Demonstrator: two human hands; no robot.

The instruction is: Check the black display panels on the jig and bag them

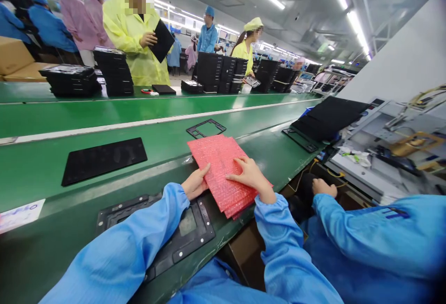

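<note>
A stack of red bubble-wrap bags (223, 169) lies at a slant near the table's front edge. My left hand (196, 183) is closed on the left edge of the stack, thumb on top and fingers partly hidden. My right hand (249, 174) rests on the top bag, with thumb and forefinger spread apart. Beneath my left forearm is a black frame-shaped fixture (197, 220) with pale round dots, partly covered by the sleeve. A thin black frame (206, 128) lies just beyond the bags.
A flat black panel (104, 161) lies to the left on the green table (167, 134). Black stacks (209, 71) line the far side, where a person in yellow holds a black panel (162, 40). A co-worker's blue sleeve (376, 234) is close on my right.
</note>
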